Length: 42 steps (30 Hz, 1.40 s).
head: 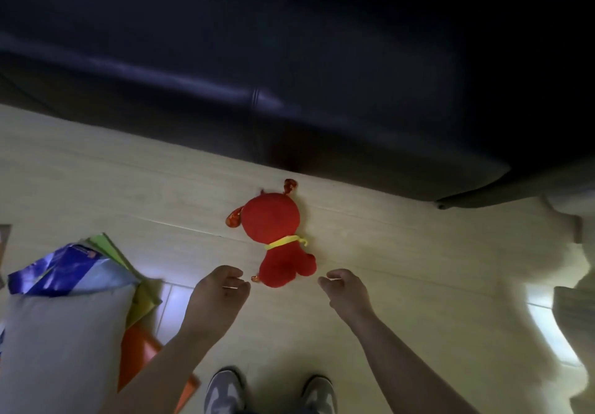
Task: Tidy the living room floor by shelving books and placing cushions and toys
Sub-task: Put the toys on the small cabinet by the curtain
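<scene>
Near left: grey cushion [61,342] on the floor [96,188], lying over a loose pile of books: glossy blue one [58,272] at its far edge, green one [109,249] sticking out beyond that, orange one [141,352] at its right side.

Centre: left hand [222,288] just near-left of the red plush toy [277,236], fingers loosely curled, holding nothing, not touching it. Toy lies flat on the floor, yellow ribbon round the neck, head toward the dark sofa [289,59] that spans the far side. Right hand [343,288] just near-right of the toy, same loose curl, also holding nothing. Hands apart, toy's lower end between them.

Grey shoes [223,391] at the near edge.

Right: pale fuzzy patch [483,301], too blurred to identify.
</scene>
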{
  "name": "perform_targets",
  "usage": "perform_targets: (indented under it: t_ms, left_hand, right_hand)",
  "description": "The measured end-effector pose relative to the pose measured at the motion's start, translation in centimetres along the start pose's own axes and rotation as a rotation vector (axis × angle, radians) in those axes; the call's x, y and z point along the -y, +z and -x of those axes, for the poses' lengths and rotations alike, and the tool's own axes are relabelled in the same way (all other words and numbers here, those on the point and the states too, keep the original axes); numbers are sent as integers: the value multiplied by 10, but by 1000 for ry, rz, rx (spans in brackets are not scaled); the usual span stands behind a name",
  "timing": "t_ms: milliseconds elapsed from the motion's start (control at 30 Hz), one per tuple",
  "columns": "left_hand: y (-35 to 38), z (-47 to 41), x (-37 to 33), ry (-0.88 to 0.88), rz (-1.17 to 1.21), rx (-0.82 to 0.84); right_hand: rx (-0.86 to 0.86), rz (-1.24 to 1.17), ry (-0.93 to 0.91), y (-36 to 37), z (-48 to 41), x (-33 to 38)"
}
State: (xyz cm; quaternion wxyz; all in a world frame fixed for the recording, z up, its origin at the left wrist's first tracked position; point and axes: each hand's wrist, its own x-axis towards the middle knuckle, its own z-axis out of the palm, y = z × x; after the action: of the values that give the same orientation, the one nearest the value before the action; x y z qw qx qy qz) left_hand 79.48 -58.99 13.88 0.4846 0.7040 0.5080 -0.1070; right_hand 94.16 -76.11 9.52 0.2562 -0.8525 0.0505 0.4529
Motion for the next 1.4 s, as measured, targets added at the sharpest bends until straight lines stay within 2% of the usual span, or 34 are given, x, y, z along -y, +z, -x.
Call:
perform_targets:
  t_ms: [333, 567, 800, 1067, 1400]
  left_hand:
    - [51, -88, 57, -3, -60, 9]
    - [56, -98, 64, -31, -91, -1]
    - [27, -42, 20, -64, -22, -1]
    - [-27, 79, -89, 23, 16, 58]
    - [-87, 256, -221, 184, -4, 105]
  right_hand:
    - [-30, -33, 30, 77, -116, -27]
    - [-8, -174, 3, 98, -136, -27]
    - [-99, -109, -97, 41, -50, 8]
    - [-206, -34, -151, -80, 104, 26]
    - [-398, -196, -144, -217, 328, 52]
